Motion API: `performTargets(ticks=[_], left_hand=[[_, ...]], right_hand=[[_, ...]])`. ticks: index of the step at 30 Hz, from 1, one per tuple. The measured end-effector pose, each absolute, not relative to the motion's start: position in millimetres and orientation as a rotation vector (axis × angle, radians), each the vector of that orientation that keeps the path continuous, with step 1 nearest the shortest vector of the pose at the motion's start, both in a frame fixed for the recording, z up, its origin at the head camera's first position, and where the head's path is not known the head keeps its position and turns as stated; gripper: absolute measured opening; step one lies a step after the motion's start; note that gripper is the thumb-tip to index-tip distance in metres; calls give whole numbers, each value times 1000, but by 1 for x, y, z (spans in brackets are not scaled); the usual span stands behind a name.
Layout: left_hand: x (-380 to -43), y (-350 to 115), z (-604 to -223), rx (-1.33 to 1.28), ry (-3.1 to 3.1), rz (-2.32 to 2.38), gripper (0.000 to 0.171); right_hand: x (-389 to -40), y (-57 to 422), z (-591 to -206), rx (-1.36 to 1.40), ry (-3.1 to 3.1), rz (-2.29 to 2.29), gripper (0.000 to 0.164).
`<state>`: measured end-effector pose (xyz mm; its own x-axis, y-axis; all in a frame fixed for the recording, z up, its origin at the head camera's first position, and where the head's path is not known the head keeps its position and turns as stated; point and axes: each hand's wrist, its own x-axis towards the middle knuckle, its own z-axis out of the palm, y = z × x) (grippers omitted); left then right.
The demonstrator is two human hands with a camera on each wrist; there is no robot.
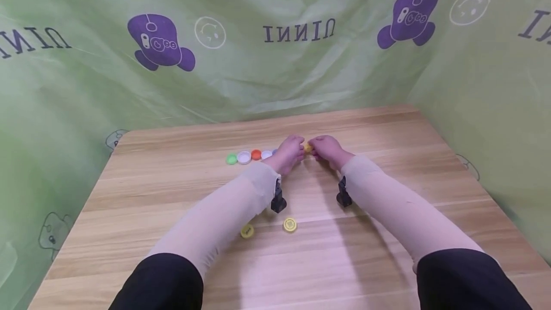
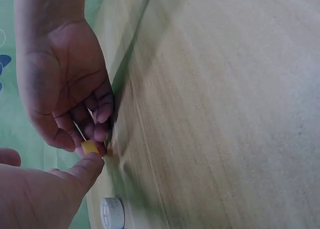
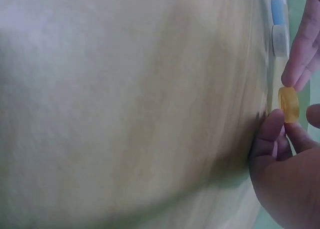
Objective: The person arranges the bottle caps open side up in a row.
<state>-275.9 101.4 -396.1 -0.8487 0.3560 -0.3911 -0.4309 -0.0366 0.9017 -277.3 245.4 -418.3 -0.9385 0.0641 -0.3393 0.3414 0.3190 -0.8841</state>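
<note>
Near the back of the table, a yellow-orange bottle cap (image 1: 307, 148) is between my two hands. In the right wrist view the same cap (image 3: 288, 105) stands on edge, and my right hand (image 1: 328, 150) pinches it low down with its fingertips. My left hand (image 1: 290, 152) touches it from the other side with an extended fingertip, its thumb apart from the cap. Left of the hands runs a row of caps: green (image 1: 231, 159), white (image 1: 244, 158), red-orange (image 1: 256, 155), another white (image 1: 266, 154) and a blue one (image 1: 275, 151) partly hidden by the left hand.
Two yellow caps lie nearer the front: one (image 1: 290, 225) between the forearms, another (image 1: 247, 231) beside the left sleeve. The wooden table (image 1: 172, 181) ends at a green printed curtain (image 1: 241, 75) behind and on both sides. Dark wrist cameras hang below both wrists.
</note>
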Motion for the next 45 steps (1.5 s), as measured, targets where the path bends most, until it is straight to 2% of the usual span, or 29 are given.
performTargets(ticks=[8, 17, 32, 38, 45], left_hand=[[-280, 99, -391, -131, 1664, 1942, 52], [-283, 76, -388, -129, 1663, 1977, 53], [-267, 35, -388, -40, 1789, 1938, 52], [-246, -4, -393, 120, 2011, 1771, 47], [-207, -64, -405, 242, 2140, 1527, 49]], right_hand=[[-282, 245, -419, 274, 2468, -1471, 37], [-285, 242, -415, 271, 2458, -1430, 43], [-281, 233, -416, 171, 2443, -1436, 44], [-257, 227, -409, 80, 2464, -1442, 42], [-210, 179, -401, -288, 2297, -1393, 39]])
